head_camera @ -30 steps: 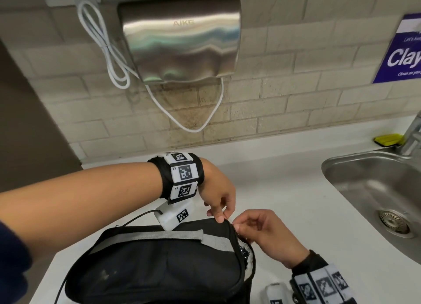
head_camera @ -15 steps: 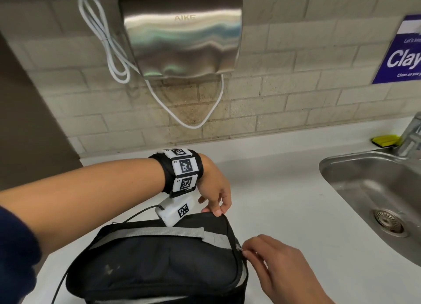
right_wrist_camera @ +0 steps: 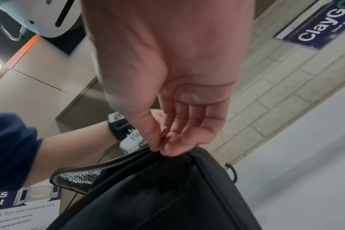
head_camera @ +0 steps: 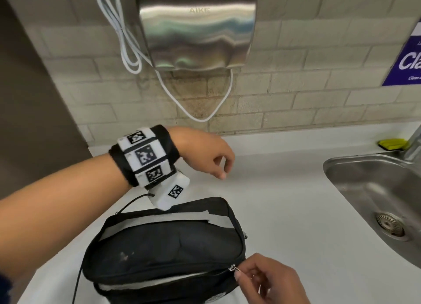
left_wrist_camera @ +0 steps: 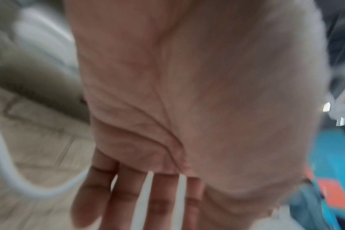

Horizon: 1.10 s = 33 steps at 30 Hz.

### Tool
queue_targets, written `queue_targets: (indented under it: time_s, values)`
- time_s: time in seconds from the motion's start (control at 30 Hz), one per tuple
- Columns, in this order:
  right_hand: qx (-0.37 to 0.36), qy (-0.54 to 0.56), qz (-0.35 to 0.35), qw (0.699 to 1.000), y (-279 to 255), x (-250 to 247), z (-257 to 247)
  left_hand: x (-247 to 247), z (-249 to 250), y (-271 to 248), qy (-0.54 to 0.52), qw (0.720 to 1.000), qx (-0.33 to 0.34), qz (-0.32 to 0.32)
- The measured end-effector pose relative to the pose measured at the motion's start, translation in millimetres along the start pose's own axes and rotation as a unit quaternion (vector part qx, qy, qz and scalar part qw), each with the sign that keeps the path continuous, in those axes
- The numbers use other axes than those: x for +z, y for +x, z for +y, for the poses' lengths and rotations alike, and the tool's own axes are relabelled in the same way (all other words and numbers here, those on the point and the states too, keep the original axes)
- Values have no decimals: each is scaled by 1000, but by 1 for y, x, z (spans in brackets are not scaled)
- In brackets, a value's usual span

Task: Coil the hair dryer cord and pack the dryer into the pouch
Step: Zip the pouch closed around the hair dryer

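Note:
A black pouch (head_camera: pixel 164 251) with a grey strap lies on the white counter near me; it also fills the lower part of the right wrist view (right_wrist_camera: pixel 167 194). My right hand (head_camera: pixel 262 278) pinches the metal zipper pull (head_camera: pixel 233 268) at the pouch's front right corner, thumb against fingertips (right_wrist_camera: pixel 167 149). The zip is partly run, and a pale lining shows in the gap along the front. My left hand (head_camera: pixel 214 162) hovers above the counter beyond the pouch, fingers relaxed and holding nothing (left_wrist_camera: pixel 148 194). The hair dryer and its cord are hidden from view.
A steel sink (head_camera: pixel 376 203) is set into the counter (head_camera: pixel 284 189) at the right, with a yellow sponge (head_camera: pixel 391 144) behind it. A wall hand dryer (head_camera: pixel 196 27) with white cables (head_camera: pixel 127 43) hangs on the brick wall above. A brown panel stands at the left.
My right hand has drawn the zipper pull from the pouch's far right corner round to the front. My left hand has let go of the pouch's top edge and lifted away.

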State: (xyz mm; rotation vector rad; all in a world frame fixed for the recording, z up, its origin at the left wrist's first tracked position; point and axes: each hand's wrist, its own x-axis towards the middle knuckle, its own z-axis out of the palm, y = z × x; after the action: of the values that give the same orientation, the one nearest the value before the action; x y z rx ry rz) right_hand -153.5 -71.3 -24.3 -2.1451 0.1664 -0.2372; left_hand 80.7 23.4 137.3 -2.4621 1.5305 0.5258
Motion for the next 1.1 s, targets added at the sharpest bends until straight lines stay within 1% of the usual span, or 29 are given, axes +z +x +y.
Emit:
queue_targets:
  time_s: [0.07, 0.1, 0.17, 0.2, 0.23, 0.3, 0.33, 0.4, 0.47, 0.53, 0.57, 0.6, 0.63, 0.67, 0.77, 0.8, 0.87, 0.9, 0.93, 0.97, 1.0, 1.03, 1.07, 1.1]
  values:
    - [-2, -3, 12, 1000, -2, 1, 2, -6, 14, -50, -38, 991, -15, 126]
    - [-8, -9, 23, 1000, -4, 3, 1, -2, 22, -77, -64, 983, -21, 172]
    - [-22, -11, 53, 998, -7, 9, 4, 20, 40, -128, -146, 961, -25, 232]
    - [-26, -9, 66, 997, -9, 11, 5, 34, 50, -148, -193, 951, -29, 241]
    - [-24, -6, 75, 997, -10, 14, 6, 50, 58, -163, -240, 941, -36, 235]
    - [-16, -8, 87, 996, -11, 17, 6, 86, 73, -175, -325, 925, -52, 191]
    - [-14, -13, 90, 996, -11, 19, 7, 102, 82, -173, -364, 916, -56, 162]
    - [-14, -23, 94, 995, -12, 20, 7, 130, 99, -158, -437, 885, -79, 141]
    - [-21, -33, 89, 995, -13, 21, 5, 153, 111, -135, -469, 860, -124, 157]
    - [-12, -19, 66, 998, -16, 22, -2, 168, 118, -111, -474, 847, -166, 174]
    - [0, -8, 44, 999, -16, 22, -4, 172, 119, -101, -473, 843, -183, 178]
    - [12, -2, 16, 1000, -16, 23, -4, 174, 120, -93, -465, 843, -200, 181]
    - [14, -6, 2, 1000, -16, 25, -5, 175, 121, -88, -453, 846, -214, 183]
    - [7, -23, 5, 1000, -17, 26, -6, 175, 122, -83, -442, 849, -221, 186]
    - [-37, -81, 46, 995, -17, 26, -8, 175, 129, -76, -409, 862, -229, 193]
    - [-49, -91, 44, 994, -18, 24, -8, 175, 131, -75, -405, 863, -230, 196]
    - [-50, -69, 16, 996, -21, 20, -7, 176, 132, -74, -410, 860, -233, 194]
    - [-63, -50, -10, 997, -22, 15, -6, 176, 131, -74, -415, 860, -235, 185]
    - [-72, -49, -45, 995, -21, 16, -4, 177, 131, -74, -413, 862, -234, 175]
    - [-90, -64, -60, 992, -18, 15, -2, 178, 130, -74, -407, 867, -231, 171]
    - [-104, -86, -59, 989, -15, 14, -2, 180, 129, -74, -398, 872, -227, 175]
    - [-122, -104, -23, 987, -10, 10, -2, 180, 128, -76, -389, 874, -222, 188]
    - [-148, -118, 36, 981, -4, 6, -3, 180, 128, -78, -383, 875, -216, 205]
    - [-186, -129, 72, 971, 0, 2, -2, 179, 128, -79, -383, 874, -206, 218]
